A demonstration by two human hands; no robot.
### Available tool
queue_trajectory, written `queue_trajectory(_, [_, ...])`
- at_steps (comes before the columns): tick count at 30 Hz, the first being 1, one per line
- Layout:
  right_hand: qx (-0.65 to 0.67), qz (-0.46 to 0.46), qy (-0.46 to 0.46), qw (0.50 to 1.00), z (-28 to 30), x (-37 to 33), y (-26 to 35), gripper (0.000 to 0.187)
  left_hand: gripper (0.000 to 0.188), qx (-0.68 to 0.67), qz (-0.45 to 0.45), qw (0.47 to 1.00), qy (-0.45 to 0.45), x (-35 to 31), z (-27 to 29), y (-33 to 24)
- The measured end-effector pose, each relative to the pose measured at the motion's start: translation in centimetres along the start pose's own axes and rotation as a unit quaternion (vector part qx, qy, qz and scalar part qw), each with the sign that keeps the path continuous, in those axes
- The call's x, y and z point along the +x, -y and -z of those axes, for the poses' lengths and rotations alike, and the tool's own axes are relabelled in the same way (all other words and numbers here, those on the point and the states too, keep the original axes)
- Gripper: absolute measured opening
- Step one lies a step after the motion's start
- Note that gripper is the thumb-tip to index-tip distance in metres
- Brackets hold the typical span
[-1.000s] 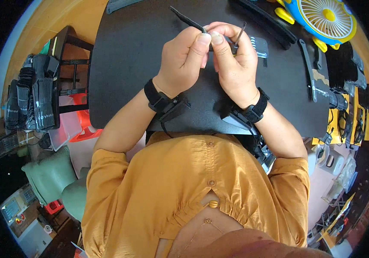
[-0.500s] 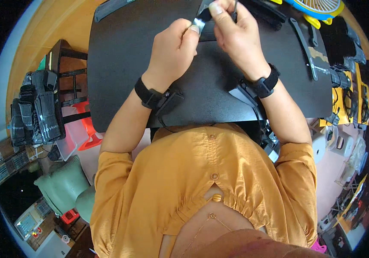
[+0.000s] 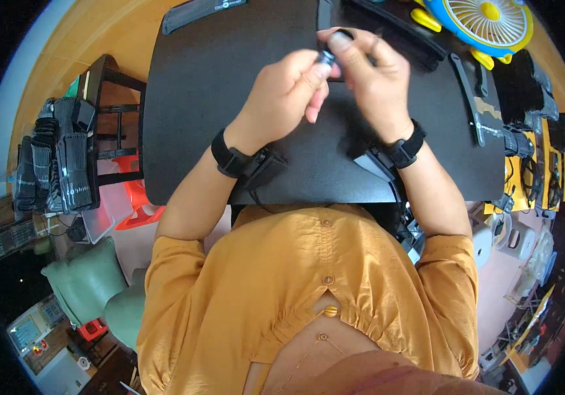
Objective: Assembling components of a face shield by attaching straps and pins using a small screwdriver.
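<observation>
Head-worn, one wide fisheye camera looks steeply down past the shirt (image 3: 249,263) to the surface (image 3: 230,59), with left hand (image 3: 286,95) and right hand (image 3: 382,85) close by.

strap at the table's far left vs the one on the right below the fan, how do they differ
The far-left strap lies more crosswise and reaches the picture's top edge; the right strap runs mostly near to far and shows whole. The far-left strap looks broader, the right strap slimmer. Both are long, dark and untouched on the black table.
</observation>
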State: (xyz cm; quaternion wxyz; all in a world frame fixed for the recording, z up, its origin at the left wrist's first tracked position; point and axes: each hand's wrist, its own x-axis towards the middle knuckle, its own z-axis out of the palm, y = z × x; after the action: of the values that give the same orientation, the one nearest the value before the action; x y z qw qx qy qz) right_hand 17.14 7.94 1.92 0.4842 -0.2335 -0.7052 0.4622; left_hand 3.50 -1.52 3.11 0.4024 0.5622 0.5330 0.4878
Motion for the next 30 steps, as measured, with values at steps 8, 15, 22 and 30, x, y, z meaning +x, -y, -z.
queue_trajectory(8, [0.235,-0.11,-0.043,0.965,4.8,3.1,0.7,0.02,0.026,0.026,0.008,0.989,0.144,0.1,0.1,1.3])
queue_trajectory(15, [0.306,-0.23,0.151,0.911,0.4,-0.2,2.4,0.02,0.014,-0.297,0.123,0.943,0.09,1.1,0.7,0.8])
queue_trajectory(22, [0.402,-0.18,-0.02,0.897,5.0,2.9,1.0,0.01,0.024,-0.224,0.226,0.946,0.064,-1.5,1.7,-0.5])
queue_trajectory(30, [0.312,-0.068,-0.062,0.946,15.1,4.0,5.2,0.02,0.032,-0.32,0.177,0.926,-0.089,-5.2,9.9,2.6])
